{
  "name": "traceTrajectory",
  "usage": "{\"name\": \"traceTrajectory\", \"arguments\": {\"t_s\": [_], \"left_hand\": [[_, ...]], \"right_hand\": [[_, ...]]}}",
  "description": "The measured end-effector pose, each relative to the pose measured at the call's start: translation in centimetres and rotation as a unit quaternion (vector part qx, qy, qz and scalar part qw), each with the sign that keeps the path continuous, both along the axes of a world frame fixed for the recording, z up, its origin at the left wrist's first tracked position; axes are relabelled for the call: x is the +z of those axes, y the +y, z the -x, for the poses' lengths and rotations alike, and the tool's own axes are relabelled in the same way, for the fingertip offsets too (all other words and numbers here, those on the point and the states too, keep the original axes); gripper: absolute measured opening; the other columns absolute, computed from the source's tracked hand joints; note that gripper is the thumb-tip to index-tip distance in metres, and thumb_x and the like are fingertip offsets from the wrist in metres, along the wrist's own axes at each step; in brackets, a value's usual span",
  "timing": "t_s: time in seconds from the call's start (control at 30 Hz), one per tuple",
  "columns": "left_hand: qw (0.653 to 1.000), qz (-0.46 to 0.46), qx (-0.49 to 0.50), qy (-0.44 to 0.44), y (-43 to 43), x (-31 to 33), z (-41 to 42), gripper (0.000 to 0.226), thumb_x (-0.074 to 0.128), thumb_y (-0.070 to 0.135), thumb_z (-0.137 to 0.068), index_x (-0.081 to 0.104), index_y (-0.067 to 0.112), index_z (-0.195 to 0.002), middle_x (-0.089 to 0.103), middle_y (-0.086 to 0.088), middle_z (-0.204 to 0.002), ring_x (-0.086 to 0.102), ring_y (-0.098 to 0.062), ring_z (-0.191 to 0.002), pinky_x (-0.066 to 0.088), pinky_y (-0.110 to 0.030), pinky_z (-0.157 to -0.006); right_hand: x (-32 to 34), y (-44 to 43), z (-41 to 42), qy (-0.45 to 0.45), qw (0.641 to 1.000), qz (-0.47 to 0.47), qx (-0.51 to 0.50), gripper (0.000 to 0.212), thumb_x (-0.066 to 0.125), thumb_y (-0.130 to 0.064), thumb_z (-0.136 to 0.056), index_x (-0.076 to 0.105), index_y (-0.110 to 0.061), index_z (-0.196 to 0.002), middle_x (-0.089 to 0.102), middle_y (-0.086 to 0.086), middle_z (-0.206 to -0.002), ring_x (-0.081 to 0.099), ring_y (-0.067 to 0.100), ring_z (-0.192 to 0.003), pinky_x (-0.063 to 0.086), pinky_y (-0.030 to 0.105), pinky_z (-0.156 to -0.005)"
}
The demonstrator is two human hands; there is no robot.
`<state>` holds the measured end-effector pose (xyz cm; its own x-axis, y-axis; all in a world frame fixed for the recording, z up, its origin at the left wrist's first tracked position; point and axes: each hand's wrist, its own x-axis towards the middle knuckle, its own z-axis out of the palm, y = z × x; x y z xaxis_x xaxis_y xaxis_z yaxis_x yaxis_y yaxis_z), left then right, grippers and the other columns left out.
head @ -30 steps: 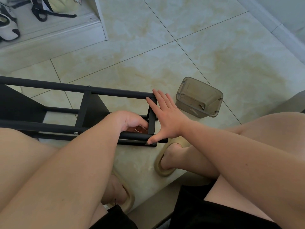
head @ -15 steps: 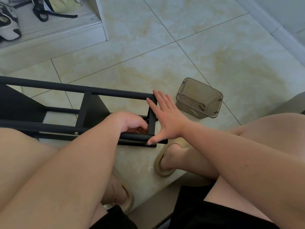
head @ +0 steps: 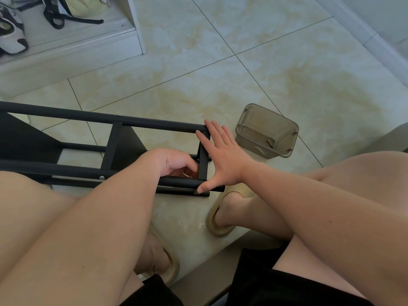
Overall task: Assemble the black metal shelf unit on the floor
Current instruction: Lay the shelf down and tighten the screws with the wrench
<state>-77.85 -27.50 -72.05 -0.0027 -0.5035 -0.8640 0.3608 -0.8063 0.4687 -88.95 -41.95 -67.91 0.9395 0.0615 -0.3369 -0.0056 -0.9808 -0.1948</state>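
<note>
The black metal shelf frame (head: 154, 124) lies on its side on the tiled floor, running in from the left edge. Its end crossbar (head: 203, 164) stands upright between the two long tubes. My right hand (head: 223, 157) presses flat against that end, fingers straight on the upper tube and thumb on the lower one. Inside the frame, just left of the crossbar, my left hand (head: 174, 162) has its fingers curled round a small metal piece that barely shows. A dark shelf panel (head: 19, 142) is set in the frame at the left.
A clear brownish plastic box (head: 265, 129) with a small screw in it sits on the floor right of the frame's end. My knees and feet in tan slippers (head: 217, 226) fill the foreground. A white ledge (head: 66, 54) with shoes is at top left.
</note>
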Motion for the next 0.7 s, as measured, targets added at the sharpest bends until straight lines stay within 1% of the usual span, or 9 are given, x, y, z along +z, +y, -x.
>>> {"name": "traceTrajectory", "arguments": {"t_s": [0.07, 0.2, 0.3, 0.37, 0.43, 0.47, 0.57, 0.63, 0.7], "left_hand": [[0.999, -0.018, -0.033, -0.027, -0.03, -0.05, -0.02, 0.036, 0.061, 0.012, -0.091, 0.065, -0.002, -0.124, 0.065, -0.014, -0.106, 0.059, -0.027, -0.097, 0.048, -0.04, -0.098], [0.997, -0.016, -0.062, -0.044, -0.12, -0.11, 0.11, 0.03, 0.065, 0.014, -0.09, 0.069, 0.002, -0.118, 0.067, -0.01, -0.094, 0.06, -0.025, -0.086, 0.048, -0.033, -0.08], [0.997, 0.001, -0.054, -0.054, -0.11, -0.2, 0.08, 0.013, 0.063, 0.01, -0.09, 0.071, 0.007, -0.101, 0.063, -0.005, -0.076, 0.057, -0.019, -0.069, 0.046, -0.028, -0.068], [0.998, 0.012, -0.043, -0.047, -0.09, -0.19, 0.0, 0.011, 0.06, 0.004, -0.09, 0.07, 0.009, -0.089, 0.059, -0.004, -0.069, 0.054, -0.016, -0.061, 0.045, -0.025, -0.063], [0.999, 0.019, -0.029, -0.025, 0.02, -0.24, -0.08, 0.019, 0.056, -0.002, -0.091, 0.07, 0.01, -0.087, 0.062, -0.005, -0.071, 0.058, -0.016, -0.063, 0.048, -0.025, -0.064], [1.0, 0.021, -0.019, -0.013, 0.07, -0.27, -0.09, 0.021, 0.055, -0.004, -0.091, 0.07, 0.009, -0.091, 0.065, -0.007, -0.076, 0.061, -0.018, -0.069, 0.051, -0.027, -0.069], [1.0, 0.011, 0.005, 0.004, 0.17, -0.36, -0.28, 0.022, 0.056, -0.001, -0.091, 0.072, 0.004, -0.105, 0.069, -0.014, -0.098, 0.064, -0.027, -0.092, 0.051, -0.04, -0.093], [1.0, -0.01, -0.009, -0.006, 0.12, -0.24, -0.2, 0.029, 0.061, 0.007, -0.09, 0.07, 0.002, -0.117, 0.068, -0.014, -0.102, 0.063, -0.029, -0.096, 0.052, -0.042, -0.089], [0.999, -0.016, -0.036, -0.032, -0.04, -0.08, -0.02, 0.028, 0.065, 0.011, -0.089, 0.07, 0.002, -0.115, 0.067, -0.012, -0.096, 0.063, -0.025, -0.088, 0.053, -0.034, -0.079]], "right_hand": [[-0.02, 0.03, 0.03, -0.003, 1.0, -0.001, -0.001, 0.152, 0.063, -0.095, -0.054, -0.006, -0.012, -0.162, -0.024, 0.02, -0.164, -0.025, 0.032, -0.152, -0.02, 0.042, -0.122], [-0.02, 0.07, 0.07, -0.005, 1.0, -0.001, 0.001, 0.151, 0.063, -0.094, -0.055, -0.005, -0.012, -0.162, -0.024, 0.02, -0.164, -0.025, 0.032, -0.152, -0.021, 0.042, -0.121], [-0.02, 0.04, 0.02, -0.004, 1.0, -0.001, 0.001, 0.151, 0.063, -0.094, -0.055, -0.006, -0.012, -0.162, -0.024, 0.019, -0.164, -0.025, 0.031, -0.152, -0.021, 0.042, -0.121], [-0.01, 0.02, 0.01, -0.005, 1.0, 0.001, 0.0, 0.151, 0.063, -0.095, -0.055, -0.005, -0.012, -0.162, -0.024, 0.019, -0.164, -0.025, 0.031, -0.152, -0.02, 0.042, -0.122], [0.02, 0.0, 0.0, -0.004, 1.0, 0.002, 0.0, 0.151, 0.063, -0.095, -0.055, -0.005, -0.012, -0.162, -0.024, 0.019, -0.165, -0.025, 0.031, -0.152, -0.02, 0.043, -0.122], [0.02, -0.01, -0.02, -0.003, 1.0, 0.001, 0.0, 0.151, 0.063, -0.095, -0.055, -0.005, -0.012, -0.162, -0.024, 0.019, -0.165, -0.025, 0.031, -0.152, -0.02, 0.043, -0.122], [0.02, 0.02, -0.01, -0.003, 1.0, 0.0, -0.001, 0.152, 0.063, -0.095, -0.054, -0.004, -0.012, -0.162, -0.024, 0.019, -0.165, -0.025, 0.031, -0.152, -0.021, 0.042, -0.121], [-0.01, 0.03, 0.01, -0.004, 1.0, 0.002, -0.001, 0.152, 0.063, -0.095, -0.054, -0.005, -0.012, -0.162, -0.024, 0.019, -0.165, -0.025, 0.031, -0.152, -0.02, 0.042, -0.122], [0.0, 0.03, 0.01, -0.004, 1.0, 0.004, -0.001, 0.152, 0.062, -0.095, -0.054, -0.005, -0.012, -0.162, -0.024, 0.019, -0.164, -0.025, 0.031, -0.152, -0.02, 0.043, -0.122]]}}
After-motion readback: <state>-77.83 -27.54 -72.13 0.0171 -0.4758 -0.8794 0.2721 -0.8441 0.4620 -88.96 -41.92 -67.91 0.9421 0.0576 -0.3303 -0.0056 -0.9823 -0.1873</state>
